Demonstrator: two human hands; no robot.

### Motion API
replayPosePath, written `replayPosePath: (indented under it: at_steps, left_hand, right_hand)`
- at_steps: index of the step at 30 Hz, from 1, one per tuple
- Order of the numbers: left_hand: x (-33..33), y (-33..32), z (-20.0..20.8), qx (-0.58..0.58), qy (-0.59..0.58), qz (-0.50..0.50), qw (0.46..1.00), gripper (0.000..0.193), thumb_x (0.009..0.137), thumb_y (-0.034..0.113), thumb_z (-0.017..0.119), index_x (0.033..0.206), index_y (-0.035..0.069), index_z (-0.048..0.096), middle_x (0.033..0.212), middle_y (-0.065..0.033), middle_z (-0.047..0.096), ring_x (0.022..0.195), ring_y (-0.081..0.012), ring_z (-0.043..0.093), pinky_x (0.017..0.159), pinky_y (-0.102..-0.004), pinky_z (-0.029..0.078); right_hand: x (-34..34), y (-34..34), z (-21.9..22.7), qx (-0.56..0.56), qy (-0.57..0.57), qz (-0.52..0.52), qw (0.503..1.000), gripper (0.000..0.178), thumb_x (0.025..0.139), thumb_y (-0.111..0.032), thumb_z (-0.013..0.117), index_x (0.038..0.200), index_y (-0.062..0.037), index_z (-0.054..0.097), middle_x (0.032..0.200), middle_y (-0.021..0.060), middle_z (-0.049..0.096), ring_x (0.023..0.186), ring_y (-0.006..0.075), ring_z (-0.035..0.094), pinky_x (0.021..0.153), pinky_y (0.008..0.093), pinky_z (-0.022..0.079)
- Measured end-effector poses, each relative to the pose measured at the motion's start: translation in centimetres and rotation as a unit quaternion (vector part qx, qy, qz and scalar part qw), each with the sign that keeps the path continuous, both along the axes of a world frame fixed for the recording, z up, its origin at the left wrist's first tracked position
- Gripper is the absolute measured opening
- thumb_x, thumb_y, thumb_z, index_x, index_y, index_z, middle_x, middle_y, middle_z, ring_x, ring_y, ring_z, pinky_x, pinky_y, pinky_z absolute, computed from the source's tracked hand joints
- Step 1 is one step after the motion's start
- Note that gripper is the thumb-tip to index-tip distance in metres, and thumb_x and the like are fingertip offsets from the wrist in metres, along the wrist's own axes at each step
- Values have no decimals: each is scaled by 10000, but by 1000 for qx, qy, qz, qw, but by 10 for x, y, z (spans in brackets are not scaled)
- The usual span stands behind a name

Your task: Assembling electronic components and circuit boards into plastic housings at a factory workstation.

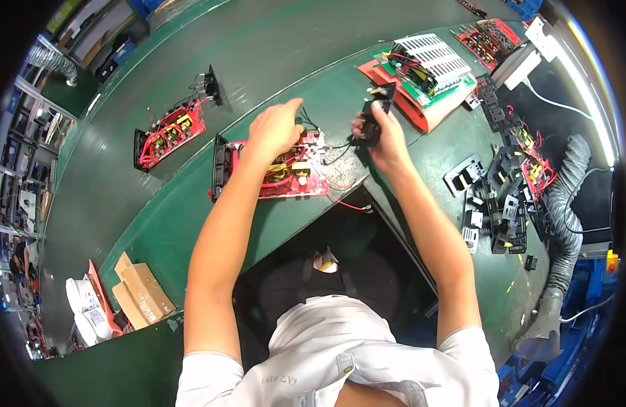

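Observation:
A red circuit board [314, 182] with yellow components, red wires and a black end panel [221, 166] lies on the green bench in front of me. My left hand [275, 129] is over its far edge, fingers curled near some black wires [310, 121]; whatever they pinch is hidden. To the right, my right hand [386, 132] grips a black plastic end panel [370, 129] raised above the bench. A thin black cable [338, 146] runs from that panel toward the board. One loose red wire [350, 203] trails off the board's near right corner.
Another red board assembly [174, 138] sits at the left. A green board with a slotted metal cover [436, 60] rests on orange sheets [431, 119] at far right. Black plastic parts [506, 203] are heaped by a grey hose [567, 197]. A cardboard box [144, 292] stands near left.

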State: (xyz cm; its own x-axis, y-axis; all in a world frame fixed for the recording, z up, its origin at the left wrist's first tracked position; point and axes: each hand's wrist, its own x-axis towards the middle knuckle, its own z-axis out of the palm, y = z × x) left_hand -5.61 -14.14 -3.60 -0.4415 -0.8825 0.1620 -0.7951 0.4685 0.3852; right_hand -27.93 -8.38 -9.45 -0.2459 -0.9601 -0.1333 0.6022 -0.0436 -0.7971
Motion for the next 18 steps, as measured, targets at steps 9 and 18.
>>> replayPosePath:
  at_steps: [9,18]
  left_hand:
    - [-7,-24,-6,129,132,-2,983,426,809,63,681,1235,80,658,871,-89,710,783,-154,656,782,-307,509]
    - [-14,-30,-7,340,266,-98,897,472,829,30,689,1293,13,603,903,6,630,812,-69,569,772,-224,464]
  right_hand:
    - [-13,0,-11,-17,-24,-31,999,313,993,-308,585,1179,-69,505,1039,128,639,796,211,658,695,321,559]
    - [-20,-8,-21,-50,12,-71,996,271,992,-281,593,1146,-76,506,1011,111,635,782,173,644,676,294,545]
